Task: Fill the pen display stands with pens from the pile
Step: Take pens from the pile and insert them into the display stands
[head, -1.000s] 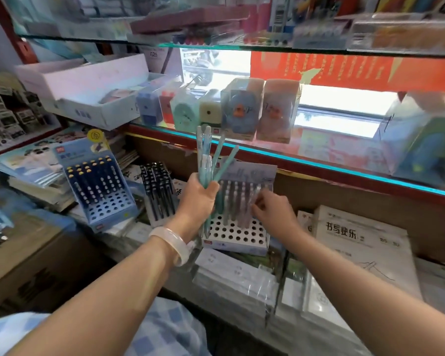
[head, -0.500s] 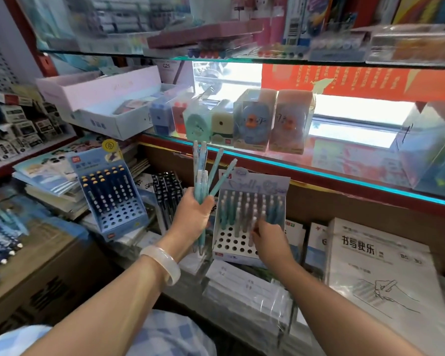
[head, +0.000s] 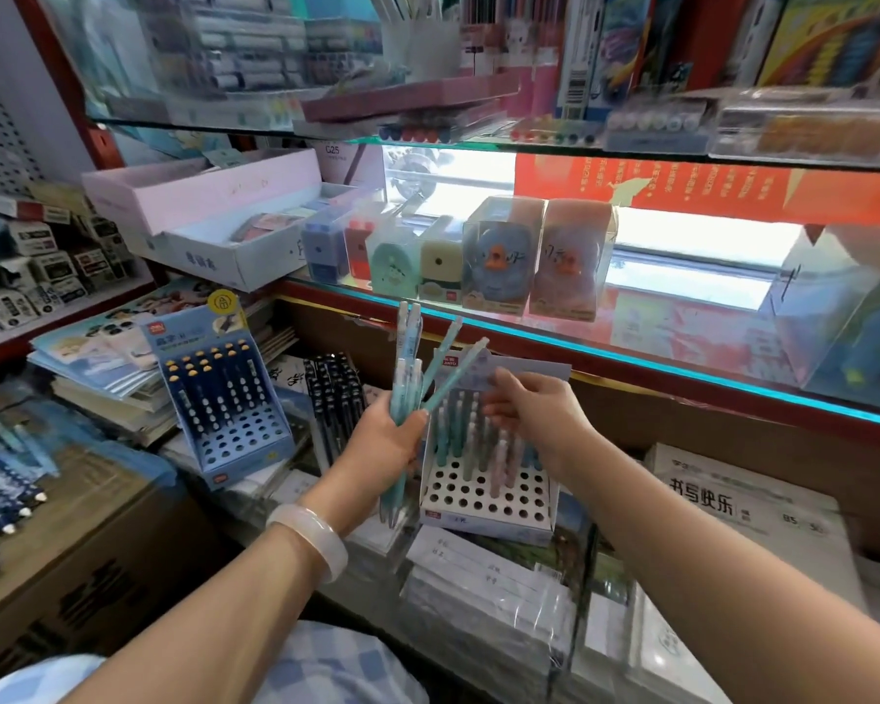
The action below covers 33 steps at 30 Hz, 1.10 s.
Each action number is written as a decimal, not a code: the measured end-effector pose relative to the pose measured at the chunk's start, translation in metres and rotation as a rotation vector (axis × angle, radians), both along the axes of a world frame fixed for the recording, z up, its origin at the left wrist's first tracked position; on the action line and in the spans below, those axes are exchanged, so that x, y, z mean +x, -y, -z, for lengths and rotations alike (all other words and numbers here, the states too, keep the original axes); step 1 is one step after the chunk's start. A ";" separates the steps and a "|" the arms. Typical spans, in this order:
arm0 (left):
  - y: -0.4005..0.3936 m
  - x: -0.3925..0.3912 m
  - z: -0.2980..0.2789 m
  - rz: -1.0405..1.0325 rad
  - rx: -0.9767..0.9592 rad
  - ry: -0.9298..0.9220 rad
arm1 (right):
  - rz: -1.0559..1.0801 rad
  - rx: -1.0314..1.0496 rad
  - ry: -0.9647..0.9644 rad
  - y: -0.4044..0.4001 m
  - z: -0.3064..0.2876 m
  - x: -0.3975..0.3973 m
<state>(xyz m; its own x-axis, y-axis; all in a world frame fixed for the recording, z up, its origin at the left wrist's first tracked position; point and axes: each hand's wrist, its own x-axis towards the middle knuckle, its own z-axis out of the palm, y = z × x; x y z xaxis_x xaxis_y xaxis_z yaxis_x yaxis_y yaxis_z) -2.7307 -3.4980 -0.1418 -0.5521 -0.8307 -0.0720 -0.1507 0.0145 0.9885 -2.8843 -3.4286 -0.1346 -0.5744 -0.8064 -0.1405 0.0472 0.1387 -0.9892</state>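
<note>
From the head view, my left hand [head: 384, 442] grips a fan of teal pens [head: 411, 383], light, stiff, likely slick, best pinched mid-barrel, just left of the white display stand [head: 483, 492], while my right hand [head: 539, 416] reaches loosely curled above it, holding nothing I can see.

Both forearms are bare from wrist to the lower edge of the view, with no sleeve showing on either. The left wrist carries a smooth, thick bangle [head: 310, 538] of pale, milky white, slightly translucent, plain and without markings, sitting just behind the left hand [head: 384, 444]; the right hand [head: 539, 414] and its wrist wear nothing, no ring or watch to be seen. Low in the view, under the left arm, lies a garment [head: 321, 663] in a soft checked cloth of light blue and white squares.
</note>
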 end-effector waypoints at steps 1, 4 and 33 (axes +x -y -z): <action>-0.002 0.000 -0.001 0.010 -0.010 0.020 | -0.025 -0.020 0.121 0.004 -0.006 0.001; -0.003 0.001 -0.004 0.052 -0.009 0.048 | -0.052 -0.058 0.289 0.014 -0.015 0.004; 0.041 0.039 0.016 -0.112 0.000 -0.024 | -0.152 0.272 -0.886 0.045 0.037 -0.003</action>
<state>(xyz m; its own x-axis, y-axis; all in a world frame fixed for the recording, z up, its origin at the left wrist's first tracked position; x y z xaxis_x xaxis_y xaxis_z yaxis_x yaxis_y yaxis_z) -2.6921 -3.5393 -0.1580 -0.4571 -0.8874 -0.0600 -0.1272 -0.0016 0.9919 -2.8875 -3.4731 -0.1711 -0.4535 -0.8854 0.1026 -0.7453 0.3136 -0.5883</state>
